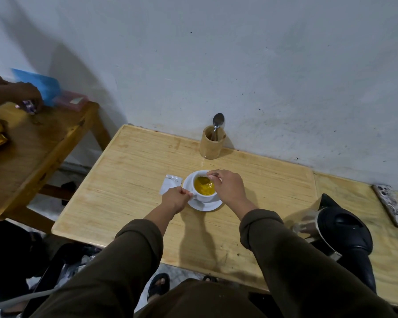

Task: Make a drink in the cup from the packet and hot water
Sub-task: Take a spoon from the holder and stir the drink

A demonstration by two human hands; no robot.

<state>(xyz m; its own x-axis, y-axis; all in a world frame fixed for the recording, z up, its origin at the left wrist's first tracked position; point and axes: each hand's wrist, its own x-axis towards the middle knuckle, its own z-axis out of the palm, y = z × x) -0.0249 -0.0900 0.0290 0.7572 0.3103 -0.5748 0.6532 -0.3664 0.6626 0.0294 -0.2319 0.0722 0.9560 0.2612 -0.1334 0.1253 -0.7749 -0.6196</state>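
A white cup (205, 196) stands on a white saucer (207, 206) in the middle of the wooden table (129, 180). Yellow-orange liquid (203, 186) fills the cup. My left hand (175, 199) pinches the cup's handle on its left side. My right hand (228, 188) hovers over the cup's right rim, fingers closed on a spoon handle (216, 179) that dips into the drink; its bowl is hidden in the liquid. A silver packet (169, 183) lies flat on the table just left of the saucer.
A wooden holder (211, 143) with a spoon (217, 122) stands by the wall. A steel and black kettle (331, 228) sits at the right, a phone (393, 207) beyond it. Another person's hands (21, 95) work at a second table (32, 145) on the left.
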